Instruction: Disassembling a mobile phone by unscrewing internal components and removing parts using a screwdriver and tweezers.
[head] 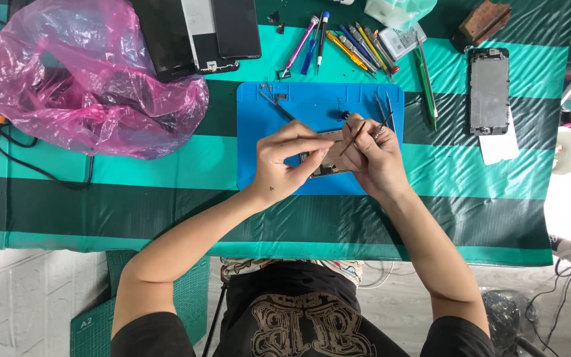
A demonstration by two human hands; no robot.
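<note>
The left hand (285, 162) pinches the left end of a phone frame (328, 157) over the blue mat (259, 132). The frame's long axis runs sideways between both hands. The right hand (371, 155), just right of it, grips tweezers (353, 137) angled down onto it.

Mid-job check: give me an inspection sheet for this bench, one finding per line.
Surface: green striped cover with a blue work mat on it.
Job's things: opened phone on the mat, under both hands.
Hands: left hand steadies the phone; right hand holds a thin tool over it.
Clutter: pink plastic bag, dark screen panels, row of screwdrivers, tweezers, second opened phone.
Cables: black cable at the left edge.
Surroundings: green cutting mat on the pale floor.
</note>
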